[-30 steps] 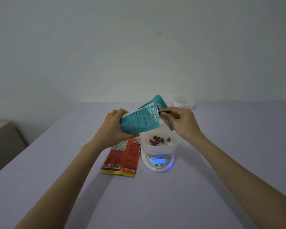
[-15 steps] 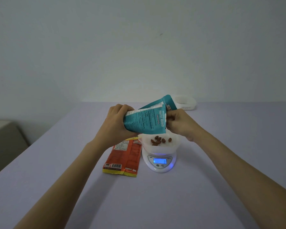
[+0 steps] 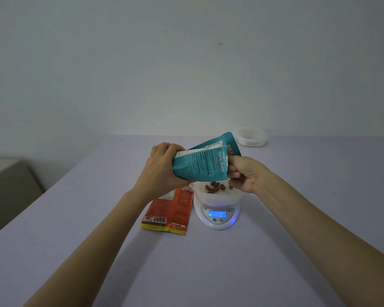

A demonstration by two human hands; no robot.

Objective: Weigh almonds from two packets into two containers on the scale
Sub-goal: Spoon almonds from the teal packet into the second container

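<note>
On lilac table point(image 3: 297, 229) by wall point(image 3: 186, 74), scale point(image 3: 217, 214), red pkt point(image 3: 175, 209), teal pkt point(image 3: 200, 165) held above

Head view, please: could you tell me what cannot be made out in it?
Head view only.
Scale display: digits too small and blurred.
Teal packet: opening hidden by the right hand.
Almonds: partly covered by the packet, uncountable.
Far white container: contents hidden by its rim.

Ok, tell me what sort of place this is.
Probably a plain room staged for weighing: blank wall, lilac table, digital kitchen scale, teal almond packet held over it.
</note>
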